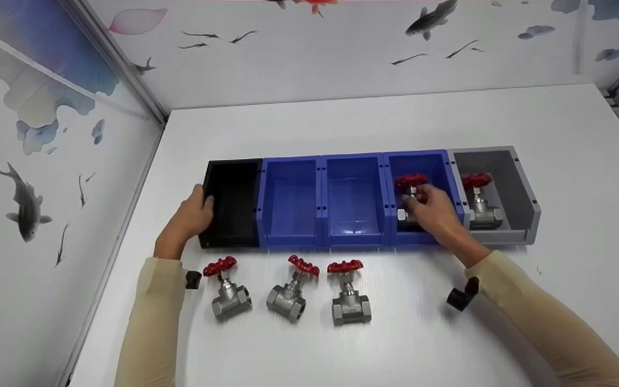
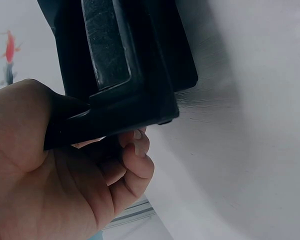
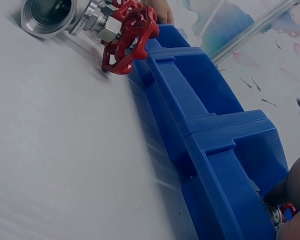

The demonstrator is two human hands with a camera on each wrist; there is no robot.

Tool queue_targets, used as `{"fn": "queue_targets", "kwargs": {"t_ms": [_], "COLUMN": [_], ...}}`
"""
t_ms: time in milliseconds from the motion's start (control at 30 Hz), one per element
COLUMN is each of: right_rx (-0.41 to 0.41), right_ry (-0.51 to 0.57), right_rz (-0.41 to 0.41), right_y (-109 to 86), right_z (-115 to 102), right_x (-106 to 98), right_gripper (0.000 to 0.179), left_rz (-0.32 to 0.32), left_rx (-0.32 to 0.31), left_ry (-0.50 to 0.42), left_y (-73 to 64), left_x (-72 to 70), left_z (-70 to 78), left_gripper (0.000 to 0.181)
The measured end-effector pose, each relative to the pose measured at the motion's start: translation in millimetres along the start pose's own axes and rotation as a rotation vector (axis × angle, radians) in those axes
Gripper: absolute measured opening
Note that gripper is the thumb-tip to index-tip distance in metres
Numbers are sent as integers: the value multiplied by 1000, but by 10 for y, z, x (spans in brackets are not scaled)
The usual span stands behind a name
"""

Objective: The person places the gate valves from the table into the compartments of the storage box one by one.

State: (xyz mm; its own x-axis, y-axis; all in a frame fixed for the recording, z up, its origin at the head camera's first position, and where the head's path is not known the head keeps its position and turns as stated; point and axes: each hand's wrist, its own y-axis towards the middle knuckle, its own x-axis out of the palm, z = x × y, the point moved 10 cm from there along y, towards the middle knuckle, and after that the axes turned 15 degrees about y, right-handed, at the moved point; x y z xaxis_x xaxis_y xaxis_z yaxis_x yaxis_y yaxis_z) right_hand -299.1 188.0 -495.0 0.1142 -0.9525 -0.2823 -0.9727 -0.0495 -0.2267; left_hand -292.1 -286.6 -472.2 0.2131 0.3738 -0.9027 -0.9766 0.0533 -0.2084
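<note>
My left hand [image 1: 190, 214] grips the side wall of the black bin [image 1: 230, 241] at the left end of a joined row. In the left wrist view, the thumb lies over that wall and curled fingers are below it. Inside the rightmost blue bin [image 1: 437, 165], my right hand [image 1: 436, 213] pinches a valve with a red handwheel [image 1: 410, 180] near its stem; fingers partly cover its metal body. Another such valve [image 1: 484, 216] stands in the grey bin [image 1: 527, 212]. In front of the row are a left valve [image 1: 231, 299], a middle valve [image 1: 287, 301] and a right valve [image 1: 351, 308].
Two more blue bins, the left one [image 1: 292, 240] and the middle one [image 1: 355, 239], sit between the black bin and the occupied blue bin. The row stands on a white table [image 1: 406, 333]. Printed wall panels [image 1: 309, 64] border the back and left.
</note>
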Motion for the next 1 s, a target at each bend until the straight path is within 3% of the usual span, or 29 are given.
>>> {"fn": "queue_targets", "kwargs": {"t_ms": [1000], "right_rx": [-9], "right_ry": [-6], "right_rz": [2], "right_y": [0], "right_z": [-7], "right_x": [-5], "right_gripper": [43], "left_rz": [4], "left_rx": [-6], "left_ry": [17], "left_y": [14], "left_x": [22], "left_z": [-15], "left_gripper": [34]}}
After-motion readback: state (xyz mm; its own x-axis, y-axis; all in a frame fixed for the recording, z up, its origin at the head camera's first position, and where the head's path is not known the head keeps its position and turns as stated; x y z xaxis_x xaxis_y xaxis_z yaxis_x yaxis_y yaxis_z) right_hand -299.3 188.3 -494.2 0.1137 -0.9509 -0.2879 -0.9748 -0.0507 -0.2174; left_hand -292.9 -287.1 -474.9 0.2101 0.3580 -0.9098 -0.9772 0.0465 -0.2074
